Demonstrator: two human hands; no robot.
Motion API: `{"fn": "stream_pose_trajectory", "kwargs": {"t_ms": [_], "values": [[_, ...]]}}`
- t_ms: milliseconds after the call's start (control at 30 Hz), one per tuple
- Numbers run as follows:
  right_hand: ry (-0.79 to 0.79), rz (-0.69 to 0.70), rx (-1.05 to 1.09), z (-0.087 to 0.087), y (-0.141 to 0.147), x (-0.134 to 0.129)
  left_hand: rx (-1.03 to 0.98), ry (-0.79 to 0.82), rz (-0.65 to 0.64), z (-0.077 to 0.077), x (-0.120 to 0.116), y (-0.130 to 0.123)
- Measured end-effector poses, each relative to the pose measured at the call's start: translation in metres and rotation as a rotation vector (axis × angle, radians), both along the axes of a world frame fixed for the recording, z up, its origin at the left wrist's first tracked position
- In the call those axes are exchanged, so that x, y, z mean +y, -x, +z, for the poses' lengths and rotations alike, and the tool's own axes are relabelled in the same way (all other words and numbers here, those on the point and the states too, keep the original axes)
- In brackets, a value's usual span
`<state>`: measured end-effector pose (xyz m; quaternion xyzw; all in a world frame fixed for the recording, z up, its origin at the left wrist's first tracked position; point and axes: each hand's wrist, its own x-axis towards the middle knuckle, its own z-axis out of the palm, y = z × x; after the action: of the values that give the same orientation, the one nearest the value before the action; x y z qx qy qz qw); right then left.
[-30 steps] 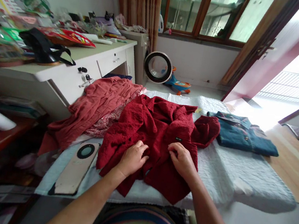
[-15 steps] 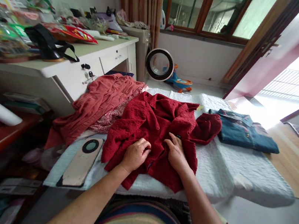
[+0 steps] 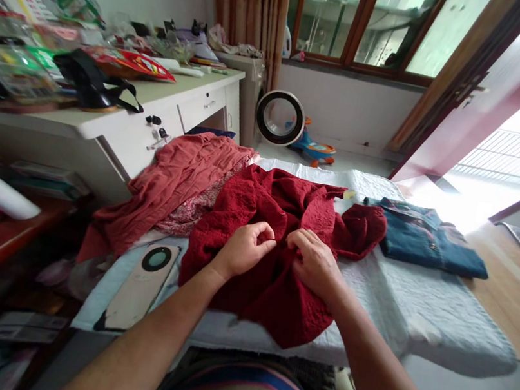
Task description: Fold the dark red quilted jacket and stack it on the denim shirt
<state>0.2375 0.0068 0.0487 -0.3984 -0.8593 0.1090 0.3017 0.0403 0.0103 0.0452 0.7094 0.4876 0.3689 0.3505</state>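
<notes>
A crumpled dark red shirt (image 3: 250, 290) with textured cloth lies in front of me, one sleeve bunched out to the right. My left hand (image 3: 246, 250) is closed in a pinch on the shirt's front, thumb against fingers. Close beside it, my right hand (image 3: 314, 263) has its fingers curled and pinched on the cloth of the other front side. The fingers hide the exact bit of cloth between them. The shirt's lower part is slightly raised and bulges toward me. Everything lies on a pale blue quilted cover (image 3: 457, 316).
A coral garment (image 3: 186, 164) lies heaped at the left, with a phone (image 3: 135, 290) nearer me. To the right is a folded denim garment (image 3: 436, 241). A cluttered white desk (image 3: 137, 131) stands at the left. On the floor beyond is a blue and orange ride-on toy (image 3: 313, 147).
Both hands have moved slightly up and away from me, fingers now curled into pinches. The right fingers were stretched over the cloth before. The shirt's lower front is gathered and lifted.
</notes>
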Motion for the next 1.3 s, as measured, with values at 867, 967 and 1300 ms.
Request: {"fn": "stream_pose_trajectory", "kwargs": {"t_ms": [867, 967, 1300], "values": [[0.167, -0.078, 0.398, -0.085, 0.008, 0.012, -0.329, 0.248, -0.012, -0.071, 0.002, -0.019], [0.180, -0.049, 0.397, -0.085, 0.009, 0.011, -0.371, 0.286, -0.034, -0.076, 0.004, -0.020], [0.138, -0.077, 0.379, -0.083, 0.010, 0.009, -0.289, 0.231, -0.058, -0.073, 0.005, -0.016]]}}
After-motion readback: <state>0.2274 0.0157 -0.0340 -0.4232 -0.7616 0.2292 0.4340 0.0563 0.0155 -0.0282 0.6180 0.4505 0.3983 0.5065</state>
